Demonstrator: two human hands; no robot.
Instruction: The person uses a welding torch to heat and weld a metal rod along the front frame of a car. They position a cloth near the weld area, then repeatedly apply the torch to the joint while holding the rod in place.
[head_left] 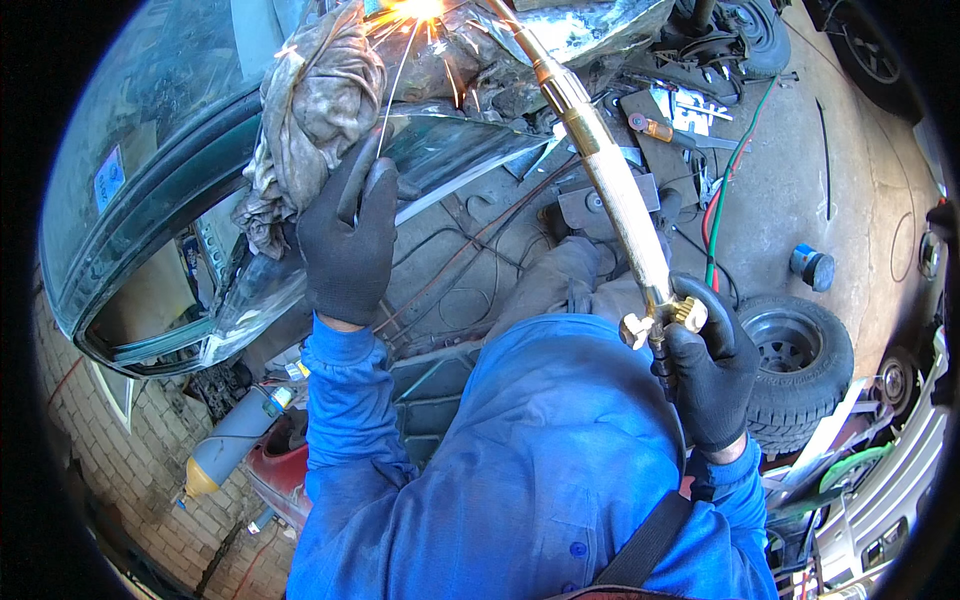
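My right hand point(712, 380), in a black glove, is closed round the valve end of a brass gas welding torch point(612, 175). The torch slants up and to the left, and its tip is cut off by the upper edge. A bright glow with flying sparks point(412, 12) burns on worn metal bodywork there. Between the fingers of my gloved left hand point(350, 250) is a thin welding rod point(397, 90), pointing up into the glow. Right beside that hand, a crumpled grey rag point(325, 90) drapes over the car's window pillar.
Windscreen glass point(150, 160) fills the upper left. A loose wheel point(795, 365) lies at right, near a small blue can point(812, 267). Green and red hoses point(735, 165) cross the floor by scattered tools point(690, 105). A gas cylinder point(230, 440) lies lower left on bricks.
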